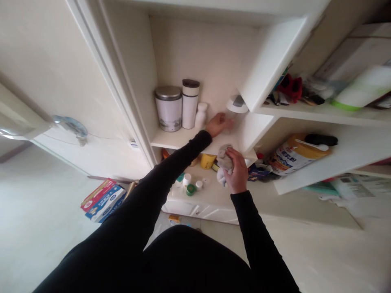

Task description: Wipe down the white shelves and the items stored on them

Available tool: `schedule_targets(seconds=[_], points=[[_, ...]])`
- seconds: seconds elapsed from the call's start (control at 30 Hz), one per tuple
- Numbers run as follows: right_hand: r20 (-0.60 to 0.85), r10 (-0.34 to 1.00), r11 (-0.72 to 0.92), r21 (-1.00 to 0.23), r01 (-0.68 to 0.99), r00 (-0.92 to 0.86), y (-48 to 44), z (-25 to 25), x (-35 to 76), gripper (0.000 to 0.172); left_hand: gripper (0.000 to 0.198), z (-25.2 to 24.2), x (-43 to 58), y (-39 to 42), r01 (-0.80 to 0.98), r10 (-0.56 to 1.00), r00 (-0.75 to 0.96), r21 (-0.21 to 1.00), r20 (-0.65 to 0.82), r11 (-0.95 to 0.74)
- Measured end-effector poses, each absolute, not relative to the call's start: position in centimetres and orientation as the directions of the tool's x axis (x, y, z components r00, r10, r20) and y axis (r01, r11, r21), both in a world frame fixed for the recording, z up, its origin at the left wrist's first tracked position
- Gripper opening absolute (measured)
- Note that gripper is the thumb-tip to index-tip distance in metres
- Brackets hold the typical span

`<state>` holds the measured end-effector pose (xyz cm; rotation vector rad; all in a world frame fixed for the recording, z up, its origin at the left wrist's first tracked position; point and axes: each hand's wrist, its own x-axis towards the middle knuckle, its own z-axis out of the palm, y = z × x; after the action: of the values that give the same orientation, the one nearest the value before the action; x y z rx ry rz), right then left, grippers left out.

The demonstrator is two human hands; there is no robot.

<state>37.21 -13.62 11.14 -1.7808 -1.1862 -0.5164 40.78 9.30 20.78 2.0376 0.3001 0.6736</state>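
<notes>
My right hand [237,171] is closed around a crumpled grey cloth [225,159], held in front of the shelf's edge. Part of the cloth hangs below the fingers. My left hand [219,124] reaches over the white shelf board [168,139], its fingers smeared by motion; whether they hold anything I cannot tell. Just beyond them is a white rounded object [237,104] with a grey patch, in the compartment's right corner. Left of that hand stand a small white bottle [200,115], a white tumbler with a dark lid [190,103] and a wide canister with a metal lid [168,109].
Below, a yellow container [207,161], white bottles [187,180] and a green-capped jar [191,189] sit on the lower surface. Crowded compartments at right hold an orange-and-white package [295,154]. Red and blue boxes [105,201] are at lower left. An upright panel [264,77] divides the shelves.
</notes>
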Motion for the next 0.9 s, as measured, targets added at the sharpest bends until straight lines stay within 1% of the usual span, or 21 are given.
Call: schedule_targets(seconds=[0.1, 0.2, 0.27, 0.37, 0.47, 0.53, 0.63, 0.77, 0.83, 0.9], points=[[0.764, 0.485, -0.142, -0.412, 0.900, 0.426, -14.3, 11.0, 37.3, 0.060, 0.055, 20.5, 40.7, 9.4, -0.013, 0.444, 0.846, 0.843, 0.296, -0.537], [0.803, 0.459, -0.164, -0.344, 0.925, 0.380, -15.1, 10.8, 37.3, 0.059, 0.059, 20.4, 40.6, 9.5, -0.011, 0.445, 0.842, 0.833, 0.306, -0.553], [0.823, 0.436, -0.179, -0.319, 0.931, 0.365, -15.8, 10.6, 37.1, 0.055, 0.059, 20.4, 40.5, 9.5, -0.009, 0.446, 0.837, 0.822, 0.318, -0.570], [0.827, 0.394, -0.225, -0.337, 0.914, 0.401, -16.9, 10.6, 36.7, 0.051, 0.055, 20.5, 40.3, 9.5, -0.002, 0.434, 0.837, 0.794, 0.334, -0.608], [0.828, 0.363, -0.219, -0.369, 0.903, 0.427, -17.5, 11.3, 36.1, 0.052, 0.053, 20.5, 40.3, 9.5, -0.008, 0.418, 0.840, 0.777, 0.347, -0.630], [0.832, 0.360, -0.217, -0.367, 0.905, 0.423, -17.3, 12.0, 35.9, 0.053, 0.055, 20.6, 40.5, 9.4, -0.013, 0.412, 0.840, 0.772, 0.353, -0.635], [0.823, 0.390, -0.252, -0.337, 0.907, 0.414, -16.1, 12.7, 36.1, 0.061, 0.061, 20.7, 40.6, 9.2, -0.015, 0.413, 0.843, 0.782, 0.345, -0.623], [0.786, 0.492, -0.230, -0.298, 0.926, 0.375, -14.8, 11.8, 36.9, 0.076, 0.081, 21.1, 40.2, 8.8, 0.019, 0.430, 0.832, 0.758, 0.349, -0.651], [0.790, 0.504, -0.229, -0.267, 0.936, 0.349, -14.7, 11.1, 37.2, 0.076, 0.083, 21.4, 39.8, 8.6, 0.035, 0.417, 0.841, 0.735, 0.345, -0.677], [0.804, 0.499, -0.236, -0.234, 0.943, 0.324, -14.8, 10.7, 37.5, 0.074, 0.080, 21.7, 39.4, 8.5, 0.029, 0.394, 0.857, 0.732, 0.332, -0.681]])
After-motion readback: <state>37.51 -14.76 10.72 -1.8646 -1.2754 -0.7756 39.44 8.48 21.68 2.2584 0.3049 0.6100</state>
